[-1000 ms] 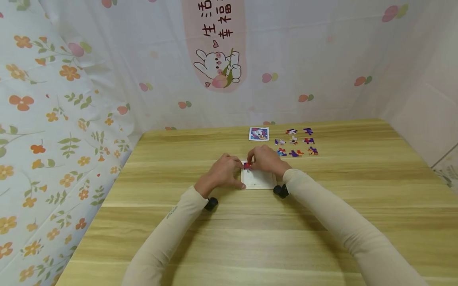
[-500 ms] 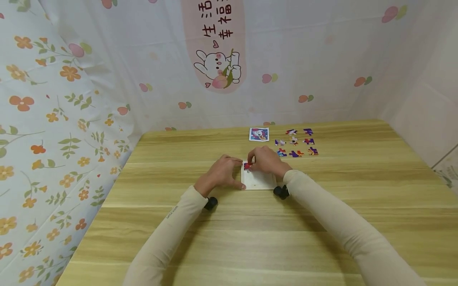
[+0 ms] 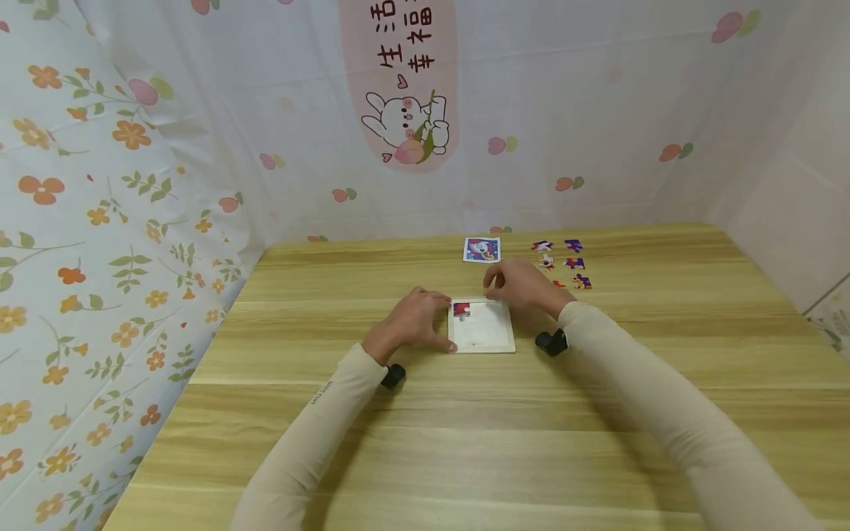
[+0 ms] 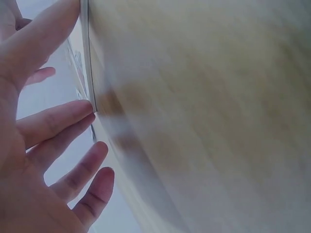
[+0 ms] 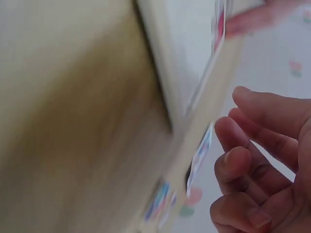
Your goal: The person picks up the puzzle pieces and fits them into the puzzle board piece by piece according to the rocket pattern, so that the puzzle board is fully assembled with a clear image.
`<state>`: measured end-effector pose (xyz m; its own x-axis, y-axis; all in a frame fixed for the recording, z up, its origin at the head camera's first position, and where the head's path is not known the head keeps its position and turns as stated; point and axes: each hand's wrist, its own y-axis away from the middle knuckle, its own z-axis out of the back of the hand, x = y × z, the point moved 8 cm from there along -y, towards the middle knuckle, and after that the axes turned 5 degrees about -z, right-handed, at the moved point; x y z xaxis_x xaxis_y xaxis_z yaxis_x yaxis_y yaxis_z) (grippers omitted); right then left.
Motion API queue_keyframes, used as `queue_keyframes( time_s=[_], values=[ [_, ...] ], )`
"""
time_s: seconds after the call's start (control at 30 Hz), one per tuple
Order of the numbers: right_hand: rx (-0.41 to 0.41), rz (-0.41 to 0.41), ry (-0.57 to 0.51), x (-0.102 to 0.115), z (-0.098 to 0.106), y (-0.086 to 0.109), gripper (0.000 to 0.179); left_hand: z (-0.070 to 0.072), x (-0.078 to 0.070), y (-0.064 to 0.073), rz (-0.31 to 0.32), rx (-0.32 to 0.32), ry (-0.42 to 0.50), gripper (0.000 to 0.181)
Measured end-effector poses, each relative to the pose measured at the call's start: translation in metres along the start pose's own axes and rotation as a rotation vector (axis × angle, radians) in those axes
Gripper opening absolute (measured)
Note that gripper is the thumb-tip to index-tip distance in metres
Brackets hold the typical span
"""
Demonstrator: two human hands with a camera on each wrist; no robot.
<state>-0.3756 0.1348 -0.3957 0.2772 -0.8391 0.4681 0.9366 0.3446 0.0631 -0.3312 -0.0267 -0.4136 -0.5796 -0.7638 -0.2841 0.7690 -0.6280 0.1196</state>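
A shallow white puzzle tray point(image 3: 491, 328) lies on the wooden table, with a red and purple jigsaw piece point(image 3: 461, 309) in its far left corner. My left hand point(image 3: 415, 318) grips the tray's left side, thumb at the near corner and index finger at the far one. In the left wrist view the fingertips meet the tray's edge point(image 4: 89, 63), the other fingers spread loosely. Over the tray's far right corner is my right hand point(image 3: 524, 284). Its fingers point(image 5: 272, 109) curl loosely in the right wrist view, thumb and fingertips apart with nothing between them.
Several loose jigsaw pieces point(image 3: 574, 263) lie at the back right, some hidden behind the right hand. A small picture card point(image 3: 481, 250) rests near the table's back edge. Patterned cloth point(image 3: 299, 110) hangs behind and to the left of the table.
My right hand has let go of the red and purple piece in the tray's corner and moved right and slightly back. The left hand stays in place at the tray.
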Motion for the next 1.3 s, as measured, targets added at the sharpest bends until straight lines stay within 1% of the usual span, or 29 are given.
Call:
queue_keyframes(
  time_s=[0.13,0.23,0.37,0.47,0.6,0.7,0.77,0.83,0.93,1.0,1.13,1.3],
  values=[
    [-0.028,0.015,-0.002,-0.014,0.017,-0.003,0.012,0.001,-0.001,0.0,0.007,0.006,0.0,0.086],
    [-0.028,0.028,-0.018,-0.024,0.027,-0.006,0.014,0.002,-0.002,0.0,0.007,0.013,-0.014,0.086],
    [-0.029,0.001,-0.01,-0.039,0.039,-0.011,0.016,0.002,-0.003,0.0,-0.003,0.018,-0.029,0.086],
    [-0.048,-0.013,0.04,-0.049,0.05,-0.016,0.016,0.002,-0.003,0.001,-0.011,0.015,-0.03,0.086],
    [-0.071,-0.022,0.162,-0.066,0.062,-0.024,0.017,0.001,-0.003,0.002,-0.009,0.013,-0.018,0.087],
    [-0.067,-0.072,0.233,-0.088,0.065,-0.029,0.022,0.002,-0.004,0.002,-0.006,0.014,-0.025,0.087],
    [-0.057,-0.12,0.235,-0.102,0.066,-0.03,0.025,0.002,-0.004,0.001,-0.004,0.02,-0.037,0.087],
    [-0.058,-0.163,0.212,-0.113,0.067,-0.03,0.028,0.002,-0.005,-0.001,-0.005,0.029,-0.053,0.087],
    [-0.071,-0.19,0.171,-0.118,0.068,-0.03,0.03,0.002,-0.005,-0.002,0.001,0.042,-0.069,0.088],
    [-0.084,-0.203,0.163,-0.119,0.068,-0.03,0.031,0.002,-0.005,-0.002,0.004,0.044,-0.083,0.088],
    [-0.102,-0.244,0.193,-0.125,0.068,-0.03,0.037,0.001,-0.009,-0.004,0.005,0.054,-0.134,0.088],
    [-0.082,-0.253,0.237,-0.131,0.066,-0.038,0.04,0.003,-0.014,-0.005,0.014,0.062,-0.206,0.086]
  ],
)
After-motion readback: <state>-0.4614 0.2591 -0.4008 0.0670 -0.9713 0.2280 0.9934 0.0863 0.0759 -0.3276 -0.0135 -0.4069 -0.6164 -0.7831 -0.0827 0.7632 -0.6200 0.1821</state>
